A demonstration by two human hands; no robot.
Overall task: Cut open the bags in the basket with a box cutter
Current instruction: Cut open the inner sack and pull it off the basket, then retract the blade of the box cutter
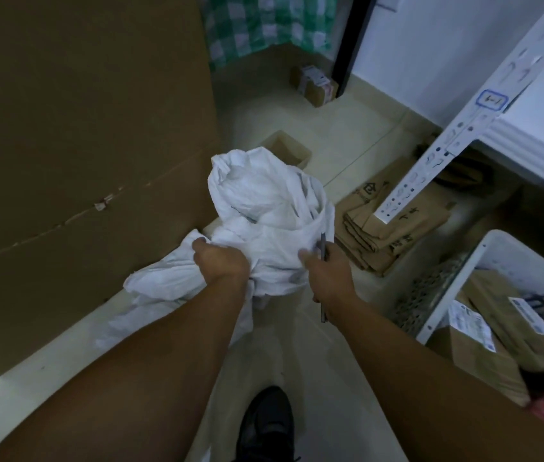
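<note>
While I watched through the head camera, the left hand [220, 261] gripped a bunch of the crumpled white sack [270, 208], fingers curled into its fabric. The right hand [329, 271] was wrapped round the box cutter [323, 248] and touched the sack's right side. The sack hung above the floor, left of the white basket [454, 291], which held parcels [484, 348].

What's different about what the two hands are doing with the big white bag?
The left hand grips only a bunch of the white woven sack, while the right hand also holds a box cutter. The left hand grabs the sack on its left side, and the right hand's thumb presses on its right side. Both hands are on the same sack.
</note>
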